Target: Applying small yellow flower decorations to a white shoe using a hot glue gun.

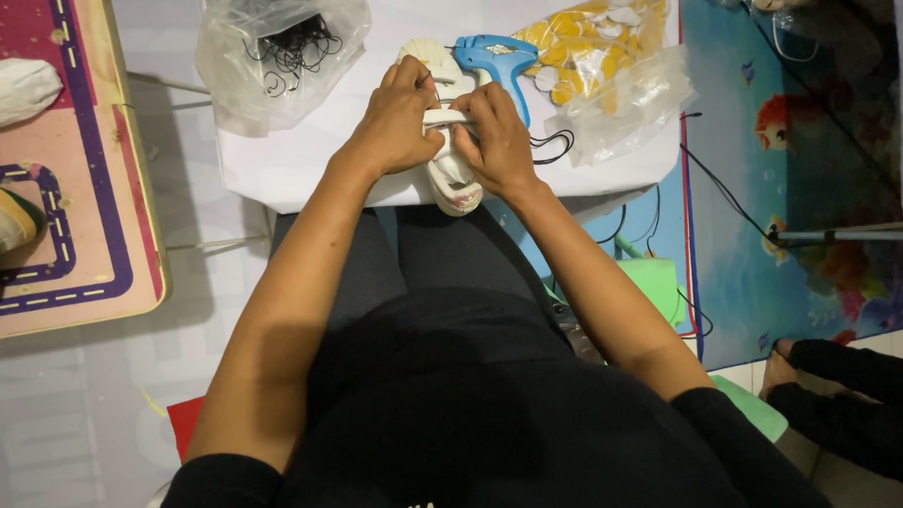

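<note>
Together our left hand (401, 117) and right hand (496, 135) pinch the light, bendy cream sandal (452, 174) by its strap, mid-frame.

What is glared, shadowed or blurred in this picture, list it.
Head view: the white tabletop is brightly lit, nearly washed out; glare on the clear bag of black loops; the forearms cast soft shadow over the dark lap; the hands and blue tagging gun stay sharp.
</note>
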